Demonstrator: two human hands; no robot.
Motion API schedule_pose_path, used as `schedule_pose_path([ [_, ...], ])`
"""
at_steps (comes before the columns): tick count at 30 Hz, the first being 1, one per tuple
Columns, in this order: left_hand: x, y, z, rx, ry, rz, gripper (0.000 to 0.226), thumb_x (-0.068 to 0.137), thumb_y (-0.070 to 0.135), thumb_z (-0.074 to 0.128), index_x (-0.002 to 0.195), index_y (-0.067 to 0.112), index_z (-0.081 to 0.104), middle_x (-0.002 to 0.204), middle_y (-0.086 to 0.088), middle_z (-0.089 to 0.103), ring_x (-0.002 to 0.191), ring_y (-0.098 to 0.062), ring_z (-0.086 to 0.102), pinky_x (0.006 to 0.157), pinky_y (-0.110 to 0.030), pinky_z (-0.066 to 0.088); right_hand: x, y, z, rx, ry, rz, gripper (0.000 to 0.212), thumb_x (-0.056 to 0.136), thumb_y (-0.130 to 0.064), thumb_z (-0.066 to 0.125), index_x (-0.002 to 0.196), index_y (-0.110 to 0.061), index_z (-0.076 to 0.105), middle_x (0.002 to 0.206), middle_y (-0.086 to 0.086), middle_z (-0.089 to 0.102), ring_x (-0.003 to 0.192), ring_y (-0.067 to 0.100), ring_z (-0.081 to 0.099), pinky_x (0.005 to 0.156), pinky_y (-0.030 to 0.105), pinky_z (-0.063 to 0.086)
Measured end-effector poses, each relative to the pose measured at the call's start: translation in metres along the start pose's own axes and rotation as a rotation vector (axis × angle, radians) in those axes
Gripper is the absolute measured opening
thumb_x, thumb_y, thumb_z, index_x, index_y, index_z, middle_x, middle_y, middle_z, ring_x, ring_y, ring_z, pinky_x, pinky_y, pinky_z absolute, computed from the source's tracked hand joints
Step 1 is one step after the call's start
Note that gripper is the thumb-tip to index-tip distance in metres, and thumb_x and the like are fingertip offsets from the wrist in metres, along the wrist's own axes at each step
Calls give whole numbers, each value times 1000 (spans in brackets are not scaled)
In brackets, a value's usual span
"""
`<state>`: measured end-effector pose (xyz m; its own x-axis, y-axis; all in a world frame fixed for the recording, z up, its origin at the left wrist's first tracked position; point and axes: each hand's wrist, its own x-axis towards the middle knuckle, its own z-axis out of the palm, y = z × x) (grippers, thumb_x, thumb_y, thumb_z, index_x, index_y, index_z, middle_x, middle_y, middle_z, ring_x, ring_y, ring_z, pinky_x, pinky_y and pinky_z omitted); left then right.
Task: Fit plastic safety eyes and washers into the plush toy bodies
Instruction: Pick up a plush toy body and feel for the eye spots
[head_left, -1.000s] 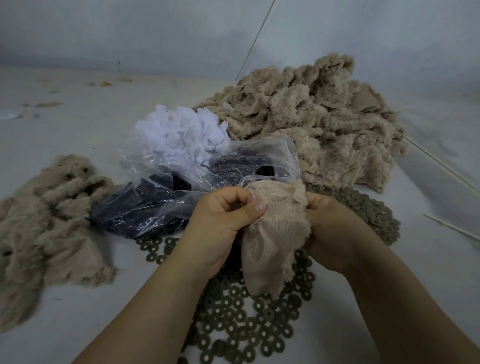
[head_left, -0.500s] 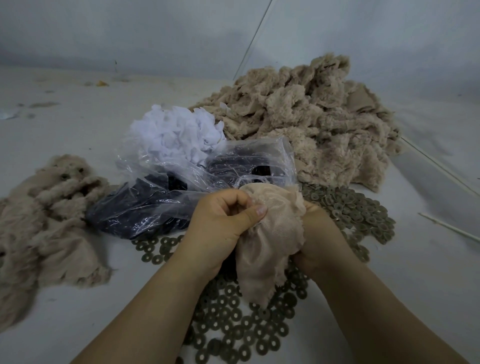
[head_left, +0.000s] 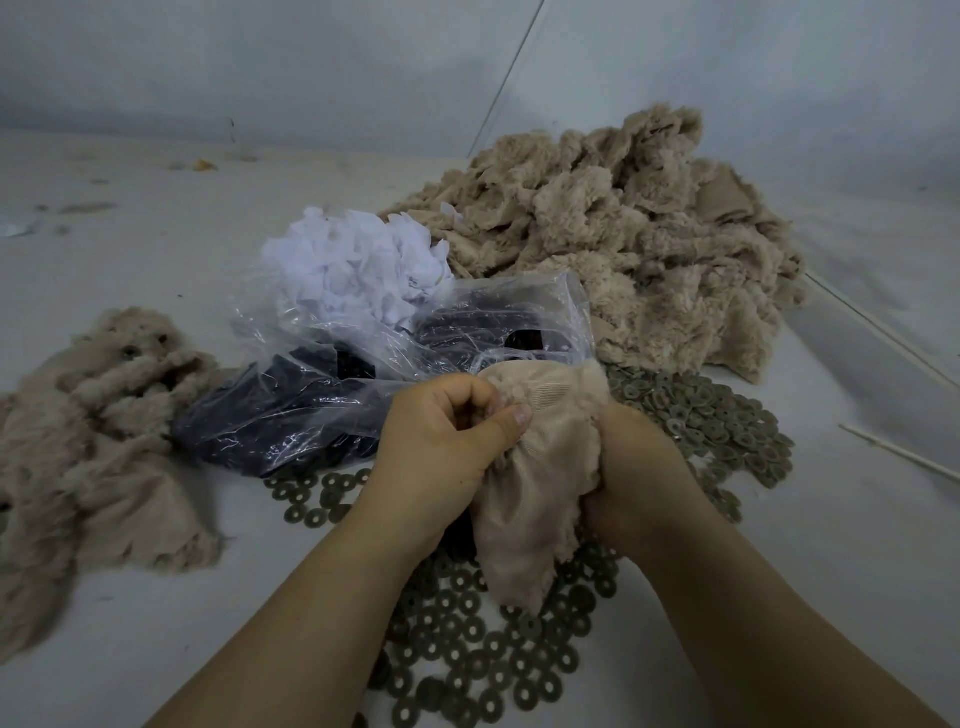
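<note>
The plush body (head_left: 524, 499) is held up in both hands over the near middle of the table (head_left: 156, 623), turned inside out so its smooth knit backing faces the camera. The left hand (head_left: 447, 441) is clenched on its upper edge, thumb pressing the fabric against curled fingers; the right hand (head_left: 634, 483) grips the right side, fingers wrapped behind the cloth where they can't be seen. Whether an eye or washer is pinched in there I cannot tell — the folds hide it.

It looks light, limp and stretchy: it will sag and bunch wherever it is unsupported, so the hold belongs close around the eye hole, with the fabric pulled taut between the two hands. The backing looks a little slick, the fur edge grippier.

Loose washers (head_left: 467, 649) lie scattered beneath and to the right. A clear bag of dark eyes (head_left: 311, 405) sits just beyond the hands, with white scraps (head_left: 358, 270) behind it. A large pile of plush pieces (head_left: 623, 239) fills the far right — a smaller pile (head_left: 88, 426) lies at the left edge.
</note>
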<state>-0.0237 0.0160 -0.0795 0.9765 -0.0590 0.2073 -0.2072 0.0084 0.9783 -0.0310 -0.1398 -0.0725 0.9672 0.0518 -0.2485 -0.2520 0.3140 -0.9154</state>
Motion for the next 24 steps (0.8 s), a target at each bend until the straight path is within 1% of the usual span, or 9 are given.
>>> schedule_pose_path([
  [2, 0, 0, -1, 9, 9, 2, 21, 83, 8, 77, 67, 6, 62, 61, -15, 61, 57, -17, 55, 57, -26, 50, -3, -6, 2, 132, -78, 8, 53, 95, -41, 55, 118, 5, 68, 117, 25, 69, 114, 34, 66, 98, 40, 55],
  [4, 0, 0, -1, 29, 8, 8, 22, 83, 8, 77, 68, 3, 61, 61, -14, 60, 56, -15, 55, 56, -24, 50, -3, -7, -2, 165, -147, 9, 69, 84, -57, 64, 119, 1, 68, 121, 26, 67, 116, 37, 65, 99, 46, 54],
  [6, -1, 0, 0, 55, 11, 10, 22, 84, 8, 76, 70, 0, 60, 61, -15, 58, 56, -14, 53, 55, -23, 48, -3, -3, 1, 12, -137, -107, 48, 85, -41, 73, 112, -3, 72, 114, 22, 71, 109, 37, 68, 92, 44, 58],
  [8, -1, 0, 1, 68, 9, -1, 22, 85, 9, 75, 71, 1, 60, 61, -10, 57, 56, -14, 52, 54, -24, 48, -1, 2, 1, 3, -116, -137, 33, 84, -23, 73, 107, -1, 73, 109, 22, 73, 103, 35, 71, 84, 37, 60],
  [10, -1, 0, 1, 64, -13, -11, 23, 86, 12, 75, 70, 4, 60, 62, -9, 58, 59, -15, 53, 57, -27, 49, -2, 3, 0, 45, -123, -115, 31, 81, -20, 70, 104, 1, 74, 107, 23, 73, 100, 34, 72, 82, 36, 61],
  [14, -1, 1, 1, -36, -11, -62, 19, 86, 8, 73, 70, 4, 63, 71, -26, 60, 66, -25, 56, 68, -39, 51, -2, 2, 2, 40, -80, -166, 29, 84, -16, 67, 107, 1, 73, 106, 21, 74, 99, 33, 73, 80, 35, 61],
  [18, -1, 1, 1, -46, 47, -66, 20, 86, 1, 71, 68, 4, 62, 68, -27, 59, 64, -27, 55, 68, -43, 50, -2, 5, 4, -20, -38, -190, 21, 92, -10, 64, 108, 0, 72, 103, 19, 75, 98, 32, 73, 82, 37, 61],
  [21, -2, 2, 4, 69, 100, 2, 21, 83, 2, 73, 67, 10, 62, 63, -9, 59, 60, -17, 54, 60, -33, 50, -3, 5, 4, -62, -28, -204, 18, 94, -10, 63, 106, 0, 72, 101, 19, 76, 96, 32, 74, 81, 37, 61],
  [24, -5, 4, 7, 194, 177, 107, 26, 77, -3, 74, 74, 18, 59, 74, 0, 60, 66, -13, 55, 64, -26, 51, 0, 8, 2, -96, 14, -182, 13, 93, -5, 64, 99, -1, 74, 94, 18, 76, 87, 29, 75, 70, 32, 61],
])
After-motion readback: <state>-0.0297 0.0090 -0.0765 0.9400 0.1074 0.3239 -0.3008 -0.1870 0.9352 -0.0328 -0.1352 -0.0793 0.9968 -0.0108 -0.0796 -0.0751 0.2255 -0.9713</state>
